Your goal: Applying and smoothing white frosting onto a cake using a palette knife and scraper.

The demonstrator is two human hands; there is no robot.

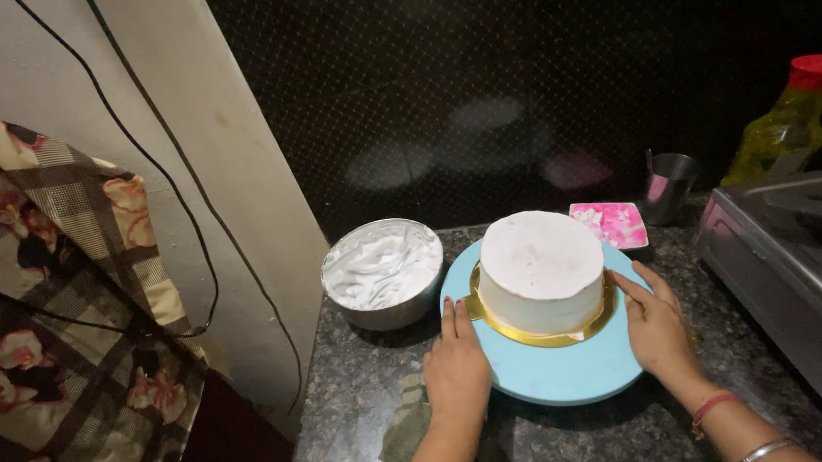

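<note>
On the dark granite counter [348,408], dead centre, sits a light-blue turntable [555,373] — everything else placed off that. Round gold cake board [542,334] on top of it, white frosted cake [540,269] centred on the board, sides smooth, top flat with a faint pinkish tint.

Left hand [457,367] flat on the turntable's near-left rim, fingers spread and pointing at the board edge, fingertips touching or just short of the gold — can't tell which. Right hand [656,328] on the right rim, palm down, fingers laid along the board's curve. Both hands open, pressing on the rim, gripping nothing. Two-sided hold like this probably steadies or spins the platter without touching the frosting.

Left of turntable, touching or just beside it: steel bowl [383,274] of white whipped cream, close so it's in reach. Behind turntable, right: pink-and-white square thing [611,225], then a steel cup [670,186] with something standing in it. Further right, yellow bottle with red cap [791,124], and a steel stove [817,272] edge. Crumpled greenish cloth [405,432] under my left wrist, near front of turntable. Far left, floral checked fabric [48,326] hanging, black cable [177,203] down the wall.
</note>
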